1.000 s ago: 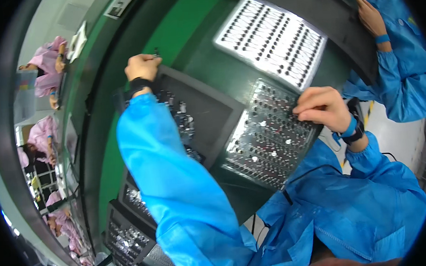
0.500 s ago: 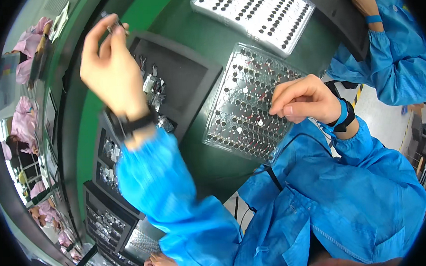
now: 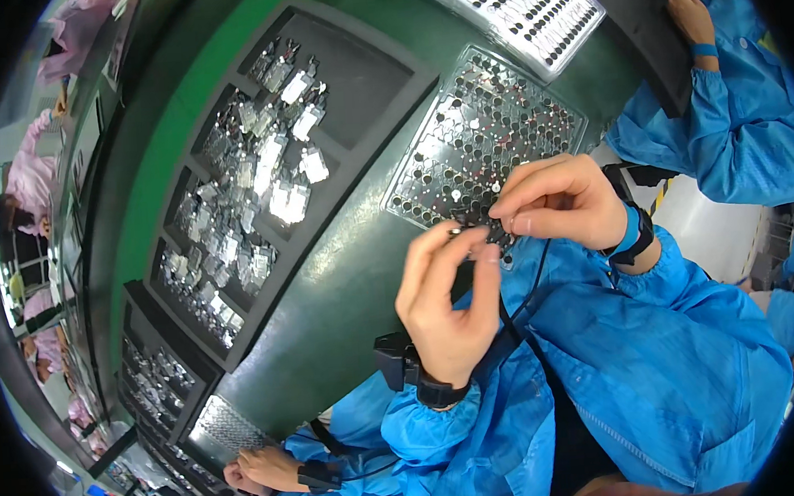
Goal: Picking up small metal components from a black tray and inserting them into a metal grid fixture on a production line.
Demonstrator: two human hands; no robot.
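My two hands meet over the near edge of a clear plastic tray (image 3: 429, 178), which holds many small round black parts with red specks. My left hand (image 3: 452, 322) is closed in a pinch on a small dark part (image 3: 458, 231), too small to name by kind. Facing it from the right, my right hand (image 3: 572, 205) has its thumb and fingertips pressed together beside that part. Whatever lies between the right fingertips is hidden.
Left of the hands lies a black compartment tray (image 3: 329, 184) heaped with small silvery metal parts. A white tray (image 3: 528, 8) with rows of black discs stands beyond the clear one. Co-workers' hands show at upper right (image 3: 690, 16) and lower left (image 3: 270, 469).
My left hand has come from above the black tray's far end, right and nearer, to meet my right hand, still carrying a small dark part. The view has shifted, showing more silvery parts.
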